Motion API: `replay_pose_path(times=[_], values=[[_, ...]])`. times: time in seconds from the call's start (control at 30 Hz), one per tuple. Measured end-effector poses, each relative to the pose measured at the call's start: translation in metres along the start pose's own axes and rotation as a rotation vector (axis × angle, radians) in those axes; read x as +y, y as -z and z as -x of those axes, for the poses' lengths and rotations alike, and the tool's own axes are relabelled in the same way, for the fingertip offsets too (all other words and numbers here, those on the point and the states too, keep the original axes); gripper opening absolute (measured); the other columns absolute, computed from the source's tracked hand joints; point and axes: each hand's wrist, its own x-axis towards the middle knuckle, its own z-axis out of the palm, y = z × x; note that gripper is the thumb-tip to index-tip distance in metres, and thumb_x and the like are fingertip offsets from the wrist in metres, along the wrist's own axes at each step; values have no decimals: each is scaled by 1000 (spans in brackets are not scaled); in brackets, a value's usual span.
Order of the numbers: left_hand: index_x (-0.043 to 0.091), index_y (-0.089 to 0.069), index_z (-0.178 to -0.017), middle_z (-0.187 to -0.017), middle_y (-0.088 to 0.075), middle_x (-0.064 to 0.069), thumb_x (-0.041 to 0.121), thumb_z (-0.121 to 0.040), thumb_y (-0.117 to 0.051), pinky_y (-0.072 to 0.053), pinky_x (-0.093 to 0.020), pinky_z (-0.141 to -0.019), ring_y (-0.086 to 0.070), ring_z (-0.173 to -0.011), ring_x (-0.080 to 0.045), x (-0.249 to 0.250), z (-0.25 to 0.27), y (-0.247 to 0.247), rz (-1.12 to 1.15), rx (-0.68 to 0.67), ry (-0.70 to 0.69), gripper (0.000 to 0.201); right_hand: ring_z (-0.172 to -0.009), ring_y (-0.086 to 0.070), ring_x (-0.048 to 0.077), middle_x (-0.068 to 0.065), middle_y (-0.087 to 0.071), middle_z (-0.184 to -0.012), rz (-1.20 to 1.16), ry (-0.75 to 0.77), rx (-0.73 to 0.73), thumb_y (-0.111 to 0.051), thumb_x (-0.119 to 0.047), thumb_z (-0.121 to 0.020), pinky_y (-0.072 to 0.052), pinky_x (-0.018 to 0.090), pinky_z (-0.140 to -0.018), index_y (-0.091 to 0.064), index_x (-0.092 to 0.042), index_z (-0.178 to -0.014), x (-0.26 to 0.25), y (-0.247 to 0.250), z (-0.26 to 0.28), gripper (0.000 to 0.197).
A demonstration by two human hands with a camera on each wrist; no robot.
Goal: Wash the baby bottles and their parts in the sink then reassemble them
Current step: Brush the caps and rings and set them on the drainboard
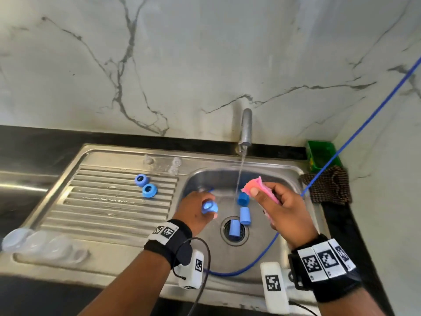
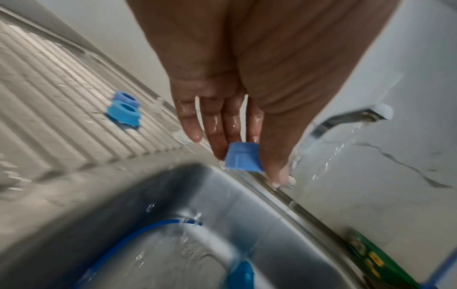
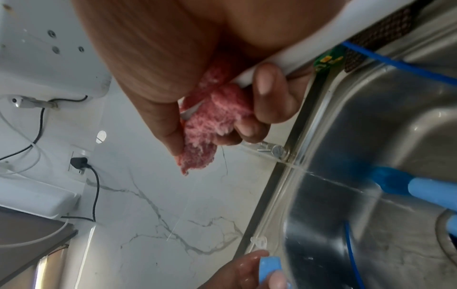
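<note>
A marble-veined wall is rising behind the steel sink [image 1: 284, 172], and from the head camera I am watching the tap [image 1: 246, 126] running a thin stream into the basin. I am counting two blue rings [image 1: 145, 185] sitting touching each other on the ribbed drainboard, three blue caps [image 1: 245, 215] lying in the basin near the drain, one of them over it, and a fourth blue cap [image 1: 209, 206] that my left hand [image 1: 196, 208] is pinching above the basin. My right hand [image 1: 282, 210] is gripping a folded pink sponge [image 1: 252, 185] just beside the stream. A blue cord [image 1: 364, 124] is crossing into the basin. The left wrist camera is adding what the head view hides: wet, nearly straight fingers [image 2: 217, 125] with the cap [image 2: 243, 157] caught between them and the thumb. The right wrist camera is showing the sponge's [image 3: 210, 125] fuzzy face squeezed between thumb and curled fingers, plus a wall socket with a black plug [image 3: 79, 162].
</note>
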Motion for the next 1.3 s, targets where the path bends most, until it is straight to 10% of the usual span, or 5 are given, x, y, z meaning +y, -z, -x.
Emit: replay_pose_path(times=[0.17,0.4,0.63,1.03,1.3], values=[[13,-74,-100,-92,-70,0,45,-73,-69,-42,-25,-77,-62,-85,-19,-67,23,30,44,213,143,43,-50,-47,2,-18,-56,-55,4,-43,-49,-74,-33,-88,-33,16,-53,-75,-20,-94,5,-41,7,14],[10,-56,-136,-120,-63,-15,2,-83,-65,-46,-43,-100,-58,-114,-37,-165,21,72,-56,400,501,55,-47,-47,1,-20,-52,-51,16,-93,-53,-70,-30,-93,-35,10,-45,-78,-18,-99,5,-83,18,16],[10,-44,-147,-140,-53,-17,-7,-83,-62,-40,-43,-111,-55,-126,-35,-187,16,80,70,373,529,69,-47,-42,2,-16,-52,-54,6,-105,-22,-71,-36,-90,-33,11,-46,-77,-20,-98,0,-93,18,19],[9,-61,-131,-130,-61,-11,-1,-86,-65,-37,-30,-106,-57,-122,-29,-95,10,41,97,404,262,46,-51,-41,9,-10,-52,-59,-5,-159,23,-75,-41,-86,-34,20,-46,-75,-22,-96,4,-38,7,22],[16,-65,-125,-129,-65,-2,18,-92,-65,-41,-32,-108,-60,-121,-18,-21,-44,-65,36,-52,134,33,-49,-46,2,-17,-55,-55,38,-156,53,-74,-39,-87,-35,20,-52,-74,-23,-97,20,15,-9,19]])
